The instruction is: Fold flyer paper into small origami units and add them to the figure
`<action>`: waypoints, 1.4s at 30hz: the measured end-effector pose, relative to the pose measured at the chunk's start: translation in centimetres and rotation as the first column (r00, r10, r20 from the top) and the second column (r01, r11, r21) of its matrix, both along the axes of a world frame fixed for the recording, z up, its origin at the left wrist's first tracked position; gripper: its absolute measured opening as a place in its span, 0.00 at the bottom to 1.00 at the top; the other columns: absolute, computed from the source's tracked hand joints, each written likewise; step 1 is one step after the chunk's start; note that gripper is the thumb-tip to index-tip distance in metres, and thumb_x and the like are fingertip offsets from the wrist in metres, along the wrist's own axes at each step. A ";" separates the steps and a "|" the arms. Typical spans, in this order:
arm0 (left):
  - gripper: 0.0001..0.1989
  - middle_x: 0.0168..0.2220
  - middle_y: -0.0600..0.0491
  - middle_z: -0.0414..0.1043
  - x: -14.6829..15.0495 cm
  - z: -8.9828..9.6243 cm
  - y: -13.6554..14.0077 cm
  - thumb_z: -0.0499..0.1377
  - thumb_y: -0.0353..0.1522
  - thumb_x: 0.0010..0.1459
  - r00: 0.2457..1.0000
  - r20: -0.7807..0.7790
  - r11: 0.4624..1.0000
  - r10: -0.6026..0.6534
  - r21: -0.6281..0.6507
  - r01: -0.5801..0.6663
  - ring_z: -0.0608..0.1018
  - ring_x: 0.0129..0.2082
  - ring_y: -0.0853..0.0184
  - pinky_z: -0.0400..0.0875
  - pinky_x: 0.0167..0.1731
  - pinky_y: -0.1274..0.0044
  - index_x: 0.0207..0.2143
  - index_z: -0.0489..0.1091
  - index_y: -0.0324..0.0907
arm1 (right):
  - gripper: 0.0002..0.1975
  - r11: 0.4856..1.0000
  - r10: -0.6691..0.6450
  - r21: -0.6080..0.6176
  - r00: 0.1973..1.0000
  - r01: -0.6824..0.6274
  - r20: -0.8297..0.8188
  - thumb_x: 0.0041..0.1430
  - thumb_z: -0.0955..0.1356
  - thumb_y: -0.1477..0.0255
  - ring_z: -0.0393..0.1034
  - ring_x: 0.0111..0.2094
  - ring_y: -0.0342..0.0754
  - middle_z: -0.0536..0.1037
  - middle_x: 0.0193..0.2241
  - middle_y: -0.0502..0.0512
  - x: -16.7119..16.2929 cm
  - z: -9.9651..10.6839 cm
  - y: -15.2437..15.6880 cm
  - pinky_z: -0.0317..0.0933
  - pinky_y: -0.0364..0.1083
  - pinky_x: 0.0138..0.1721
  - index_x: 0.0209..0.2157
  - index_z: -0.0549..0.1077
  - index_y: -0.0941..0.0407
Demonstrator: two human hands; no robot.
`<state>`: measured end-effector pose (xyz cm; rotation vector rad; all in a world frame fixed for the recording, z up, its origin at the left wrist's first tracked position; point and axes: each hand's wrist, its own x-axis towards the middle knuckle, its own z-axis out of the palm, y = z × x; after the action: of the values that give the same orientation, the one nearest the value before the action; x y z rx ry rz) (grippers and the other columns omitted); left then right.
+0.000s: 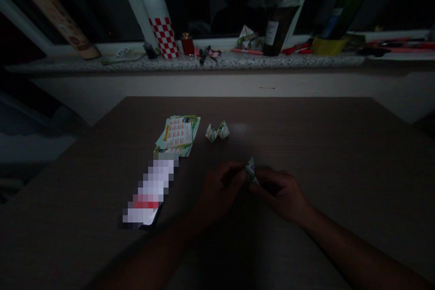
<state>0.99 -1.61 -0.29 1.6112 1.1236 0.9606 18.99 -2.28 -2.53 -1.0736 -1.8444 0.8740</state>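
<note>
A small piece of folded printed paper [250, 171] is pinched between my two hands, above the middle of the table. My left hand [222, 186] grips its left side with thumb and fingers. From the right, my right hand [280, 192] holds the other side in a pinch. Just beyond my left hand, two small folded paper pieces [223, 130] lie side by side on the table. A stack of printed paper sheets [178, 133] rests to their left. Dim light hides the finer folds and parts of my fingers.
A phone [149, 195] with a blurred, lit screen lies left of my left hand. On the granite windowsill [217, 67] stand a white bottle with red checks [163, 22], a dark labelled vessel [275, 29], a green bottle [353, 0] and a tall tan container [57, 16].
</note>
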 end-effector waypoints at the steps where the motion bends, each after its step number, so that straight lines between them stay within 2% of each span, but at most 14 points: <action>1: 0.10 0.39 0.51 0.75 -0.1 0.1 0.0 0.55 0.33 0.60 0.999 -0.037 0.999 -0.015 0.036 0.017 0.75 0.39 0.66 0.68 0.40 0.76 0.42 0.70 0.40 | 0.09 1.000 -0.004 -0.007 1.000 0.004 -0.013 0.57 0.67 0.68 0.65 0.22 0.43 0.73 0.22 0.51 0.0 -0.1 0.0 0.59 0.42 0.24 0.37 0.75 0.58; 6: 0.17 0.43 0.48 0.74 -0.7 0.0 0.3 0.60 0.31 0.54 0.944 -0.329 0.968 -0.012 0.234 0.093 0.75 0.42 0.63 0.68 0.43 0.72 0.48 0.69 0.40 | 0.11 0.997 0.043 -0.068 0.997 -0.048 -0.071 0.58 0.66 0.69 0.67 0.24 0.44 0.73 0.23 0.51 0.2 -0.2 -0.1 0.61 0.42 0.26 0.42 0.74 0.58; 8: 0.18 0.42 0.48 0.75 -0.8 -0.2 0.6 0.60 0.31 0.53 0.911 -0.413 0.958 0.004 0.262 0.115 0.75 0.41 0.62 0.68 0.44 0.71 0.48 0.69 0.40 | 0.12 0.995 0.054 -0.076 0.997 -0.058 -0.063 0.58 0.66 0.69 0.65 0.23 0.43 0.71 0.21 0.49 0.2 -0.1 -0.1 0.60 0.41 0.24 0.42 0.74 0.58; 11: 0.16 0.41 0.50 0.76 -1.0 -0.1 0.9 0.61 0.32 0.54 0.886 -0.464 0.962 -0.008 0.238 0.133 0.76 0.41 0.63 0.69 0.43 0.72 0.47 0.71 0.42 | 0.13 0.997 0.050 -0.063 0.999 -0.051 -0.020 0.56 0.67 0.69 0.61 0.19 0.40 0.67 0.19 0.46 0.1 0.0 -0.1 0.56 0.39 0.21 0.42 0.73 0.59; 16: 0.11 0.38 0.53 0.77 -1.1 0.8 1.1 0.59 0.33 0.56 0.866 -0.488 0.973 -0.109 0.127 0.193 0.77 0.38 0.64 0.69 0.40 0.74 0.43 0.73 0.43 | 0.11 0.996 0.083 -0.035 0.996 -0.082 0.026 0.55 0.68 0.70 0.63 0.22 0.40 0.70 0.22 0.48 -0.1 0.3 -0.1 0.57 0.39 0.22 0.40 0.73 0.58; 21: 0.10 0.36 0.53 0.77 -1.1 0.7 0.9 0.59 0.34 0.57 0.865 -0.483 0.968 -0.133 0.123 0.217 0.77 0.36 0.65 0.68 0.38 0.75 0.40 0.74 0.43 | 0.08 0.993 0.094 -0.073 0.995 -0.093 0.013 0.56 0.68 0.69 0.65 0.24 0.42 0.73 0.25 0.50 -0.2 0.5 -0.1 0.59 0.40 0.24 0.37 0.73 0.57; 28: 0.09 0.34 0.54 0.78 -0.8 0.5 0.6 0.59 0.33 0.56 0.899 -0.428 0.985 -0.095 0.093 0.148 0.77 0.34 0.65 0.68 0.36 0.75 0.39 0.75 0.44 | 0.07 0.988 0.125 -0.093 0.992 -0.125 -0.011 0.58 0.67 0.70 0.69 0.29 0.43 0.76 0.29 0.51 -0.2 0.8 -0.2 0.61 0.41 0.29 0.38 0.74 0.56; 32: 0.09 0.35 0.53 0.78 -0.6 0.6 0.5 0.60 0.33 0.55 0.919 -0.387 0.989 -0.074 0.090 0.118 0.77 0.34 0.64 0.69 0.38 0.74 0.38 0.76 0.43 | 0.08 0.986 0.135 -0.104 0.991 -0.133 0.012 0.59 0.66 0.68 0.68 0.28 0.44 0.76 0.29 0.51 -0.1 0.6 -0.1 0.61 0.41 0.28 0.37 0.74 0.56; 37: 0.13 0.37 0.52 0.78 -0.5 0.3 0.6 0.61 0.32 0.53 0.931 -0.359 0.990 -0.065 0.097 0.107 0.77 0.36 0.63 0.69 0.39 0.73 0.42 0.74 0.43 | 0.08 0.991 0.108 -0.089 0.993 -0.105 0.040 0.58 0.66 0.68 0.65 0.25 0.42 0.72 0.25 0.49 -0.1 0.6 -0.1 0.58 0.40 0.25 0.38 0.73 0.57; 42: 0.21 0.44 0.52 0.77 -0.5 0.1 0.5 0.62 0.29 0.49 0.946 -0.310 0.993 -0.095 0.041 0.114 0.77 0.42 0.61 0.69 0.44 0.71 0.48 0.71 0.43 | 0.07 0.989 0.130 -0.085 0.989 -0.125 0.064 0.58 0.66 0.69 0.62 0.24 0.41 0.68 0.23 0.48 -0.2 1.1 -0.2 0.55 0.39 0.24 0.32 0.72 0.58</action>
<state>0.50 -1.08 -0.16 1.8954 1.2120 0.6929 18.78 -2.45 -1.40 -1.0560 -1.9674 1.0052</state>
